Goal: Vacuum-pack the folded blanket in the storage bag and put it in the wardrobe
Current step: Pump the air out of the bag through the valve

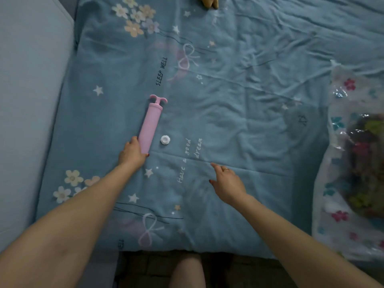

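Both forearms are bare from the lower frame edges up to the wrists, with no sleeves, watch or bracelet in view. The left hand (pixel 133 153), left of centre, shows a red-painted nail at one fingertip. The right hand (pixel 226 182), right of centre, wears a thin ring (pixel 225 169) on one finger, and its nails are painted red as well. At the bottom centre of the frame a bare knee (pixel 188 271) shows, uncovered by clothing.

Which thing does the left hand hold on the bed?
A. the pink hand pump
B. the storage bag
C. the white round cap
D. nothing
A: the left hand grips the near end of the pink hand pump, while the white round cap lies apart beside it.
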